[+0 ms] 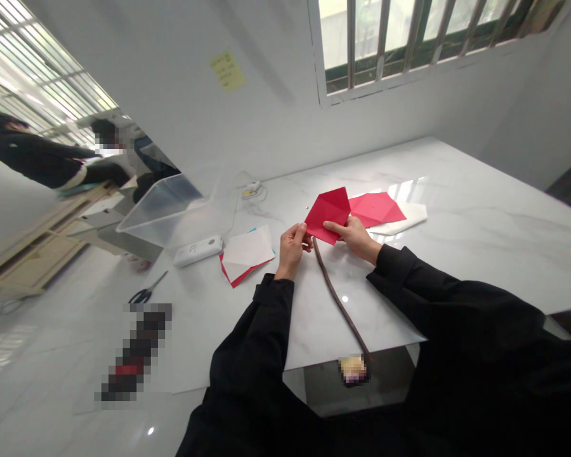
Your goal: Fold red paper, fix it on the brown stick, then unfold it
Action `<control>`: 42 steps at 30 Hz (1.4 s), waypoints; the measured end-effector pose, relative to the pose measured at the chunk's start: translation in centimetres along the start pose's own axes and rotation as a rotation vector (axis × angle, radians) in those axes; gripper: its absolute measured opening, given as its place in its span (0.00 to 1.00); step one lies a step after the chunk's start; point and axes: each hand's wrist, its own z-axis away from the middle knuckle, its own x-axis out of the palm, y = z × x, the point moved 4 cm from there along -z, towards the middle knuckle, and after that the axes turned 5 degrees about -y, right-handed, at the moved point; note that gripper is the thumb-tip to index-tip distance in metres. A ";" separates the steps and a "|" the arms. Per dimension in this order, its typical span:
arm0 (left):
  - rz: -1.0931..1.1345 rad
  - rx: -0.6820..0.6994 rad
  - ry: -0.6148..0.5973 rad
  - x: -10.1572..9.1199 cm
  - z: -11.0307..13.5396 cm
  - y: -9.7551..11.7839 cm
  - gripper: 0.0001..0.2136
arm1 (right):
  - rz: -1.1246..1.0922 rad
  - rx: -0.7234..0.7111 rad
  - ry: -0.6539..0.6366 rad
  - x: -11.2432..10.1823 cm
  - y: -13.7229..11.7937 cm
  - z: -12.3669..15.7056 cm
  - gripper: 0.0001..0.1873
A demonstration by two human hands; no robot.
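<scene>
A folded red paper [328, 212] is held up just above the white marble table [480, 216]. My left hand [292, 247] pinches its lower left corner. My right hand [354, 235] grips its lower right edge, thumb on top. Both hands are closed on the paper. Another red sheet [378, 208] lies flat behind it on a white sheet [409, 219]. A thin brown cord [337, 298] runs from under the paper toward me.
A clear plastic bin [164, 209] stands at the left, with a white rectangular device [197, 249], a stack of white and red sheets [247, 252] and scissors [145, 293] near it. A small white object [252, 189] sits by the wall. A person in dark clothes [33, 155] is at far left.
</scene>
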 end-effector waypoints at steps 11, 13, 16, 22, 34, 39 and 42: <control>0.055 -0.039 -0.010 -0.5 -0.2 0.0 0.21 | 0.113 0.152 -0.267 -0.5 -0.6 0.2 0.21; 0.097 -0.043 -0.011 -0.6 -0.2 0.0 0.22 | 0.212 0.159 -0.355 -0.4 -0.8 0.4 0.20; 0.121 -0.038 -0.027 -0.7 -0.1 0.2 0.21 | 0.281 0.172 -0.476 -0.2 -1.1 0.8 0.21; 0.143 -0.026 -0.050 -0.7 0.0 0.2 0.15 | 0.267 0.193 -0.487 -0.1 -1.0 0.8 0.18; 0.230 -0.058 -0.041 -1.1 -0.7 -0.9 0.19 | 0.253 0.202 -0.458 -0.5 -0.8 0.6 0.19; 0.204 -0.050 -0.036 -1.3 -0.5 -0.7 0.17 | 0.208 0.200 -0.439 -0.5 -0.8 0.7 0.15; 0.199 -0.077 -0.069 -1.3 -0.3 -0.5 0.18 | 0.216 0.208 -0.438 -0.4 -0.9 0.8 0.15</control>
